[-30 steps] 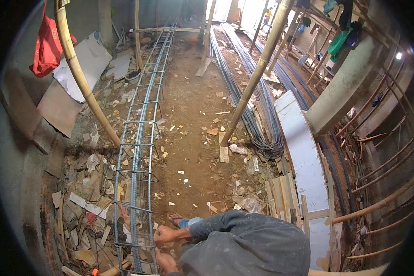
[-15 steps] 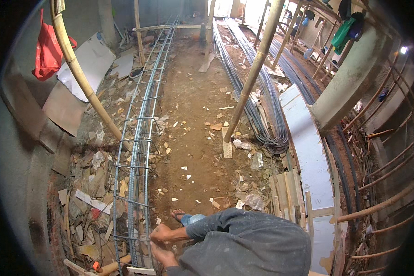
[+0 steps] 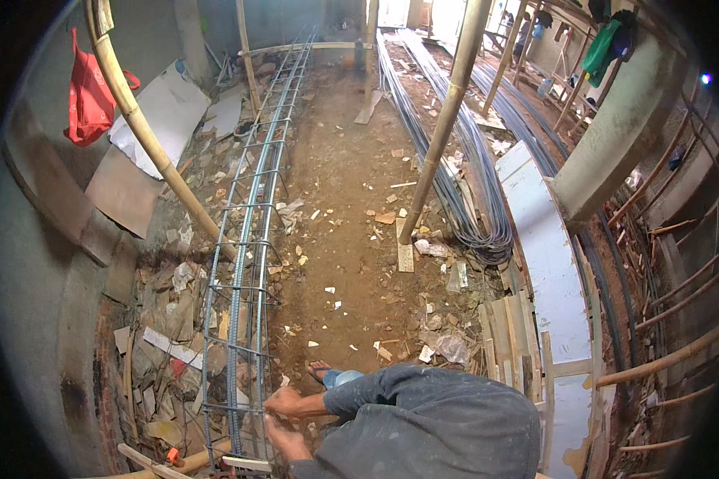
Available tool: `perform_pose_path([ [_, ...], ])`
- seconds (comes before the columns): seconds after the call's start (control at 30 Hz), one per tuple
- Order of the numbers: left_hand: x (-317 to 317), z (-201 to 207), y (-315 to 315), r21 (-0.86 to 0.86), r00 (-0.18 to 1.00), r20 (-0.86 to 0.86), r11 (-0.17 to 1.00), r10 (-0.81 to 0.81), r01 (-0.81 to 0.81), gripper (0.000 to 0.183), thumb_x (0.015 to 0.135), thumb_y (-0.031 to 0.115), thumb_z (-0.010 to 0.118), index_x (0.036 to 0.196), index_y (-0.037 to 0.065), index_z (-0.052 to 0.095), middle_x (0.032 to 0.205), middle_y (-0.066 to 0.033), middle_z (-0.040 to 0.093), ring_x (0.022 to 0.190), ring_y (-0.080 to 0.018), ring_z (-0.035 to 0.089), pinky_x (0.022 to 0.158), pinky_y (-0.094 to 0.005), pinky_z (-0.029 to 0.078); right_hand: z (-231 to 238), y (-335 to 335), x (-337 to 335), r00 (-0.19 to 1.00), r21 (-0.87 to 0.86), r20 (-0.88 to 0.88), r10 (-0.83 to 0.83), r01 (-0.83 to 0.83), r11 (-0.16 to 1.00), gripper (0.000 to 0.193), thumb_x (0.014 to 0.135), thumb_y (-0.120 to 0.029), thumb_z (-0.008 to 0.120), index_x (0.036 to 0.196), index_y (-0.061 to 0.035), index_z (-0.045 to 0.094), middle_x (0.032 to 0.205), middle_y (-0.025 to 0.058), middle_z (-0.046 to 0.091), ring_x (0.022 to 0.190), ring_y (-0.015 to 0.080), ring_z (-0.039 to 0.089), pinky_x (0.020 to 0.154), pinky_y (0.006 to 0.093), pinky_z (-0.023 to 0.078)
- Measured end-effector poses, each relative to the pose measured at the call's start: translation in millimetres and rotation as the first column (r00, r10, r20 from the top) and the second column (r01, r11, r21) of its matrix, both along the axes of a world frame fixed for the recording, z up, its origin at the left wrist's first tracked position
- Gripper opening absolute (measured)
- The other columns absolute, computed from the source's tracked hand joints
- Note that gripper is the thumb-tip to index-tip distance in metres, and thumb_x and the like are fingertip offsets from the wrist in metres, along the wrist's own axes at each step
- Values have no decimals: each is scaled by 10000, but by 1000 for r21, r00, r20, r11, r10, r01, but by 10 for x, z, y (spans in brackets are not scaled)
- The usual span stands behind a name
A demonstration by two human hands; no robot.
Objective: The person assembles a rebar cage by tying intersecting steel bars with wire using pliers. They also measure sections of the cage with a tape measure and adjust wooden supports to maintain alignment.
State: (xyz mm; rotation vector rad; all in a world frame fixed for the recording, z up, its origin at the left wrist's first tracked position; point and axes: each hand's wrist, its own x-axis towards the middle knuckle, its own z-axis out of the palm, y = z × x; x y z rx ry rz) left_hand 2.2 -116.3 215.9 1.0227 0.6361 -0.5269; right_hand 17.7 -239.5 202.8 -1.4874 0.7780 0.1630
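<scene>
A long rebar cage (image 3: 244, 287), straight ribbed bars with square stirrups, runs along the left side into the distance. My right hand (image 3: 284, 401) is closed at the cage's near right side, beside a stirrup. Just below it, my left hand (image 3: 286, 437) has its fingers bent together against the same spot on the cage. Anything small between the fingers is hidden from view. My dark grey sleeve and shirt (image 3: 439, 415) fill the lower middle, and a foot in a flip-flop (image 3: 319, 370) shows beyond my right forearm.
Bamboo poles (image 3: 446, 128) stand upright around the dirt floor (image 3: 335, 199). Bundles of bent rebar (image 3: 487, 231) lie to the right, beside a long pale board (image 3: 543, 255). Rubble and scraps (image 3: 168, 343) cover the left ground. A red bag (image 3: 88, 96) hangs at upper left.
The surroundings have shifted slightly to the right in the view. Both hands stay at the same stirrup with only slight movement.
</scene>
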Motion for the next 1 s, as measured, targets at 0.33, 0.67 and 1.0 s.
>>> perform_pose_path([
  [0.33,19,8,-51,75,990,140,997,14,-25,441,987,292,764,1275,-31,679,1243,-159,696,1114,-295,675,959,-447,540,-38,77,-16,998,-50,67,-3,6,999,396,867,-414,761,791,-25,777,745,182,725,752,307,738,734,475,576],
  [0.67,2,303,-122,481,889,429,874,-158,-77,355,1019,149,733,1263,-97,657,1188,-167,719,1105,-260,694,937,-409,570,-172,105,-126,980,68,194,-53,40,997,309,910,-341,784,897,-35,823,794,87,774,721,195,697,698,423,555],
  [1.0,42,387,-80,505,897,400,862,-190,-42,422,997,71,696,1337,-158,596,1272,-248,680,1099,-305,698,924,-384,581,94,15,-320,988,105,148,39,-55,993,423,995,-425,755,1020,-9,829,864,40,770,808,122,652,724,348,535],
])
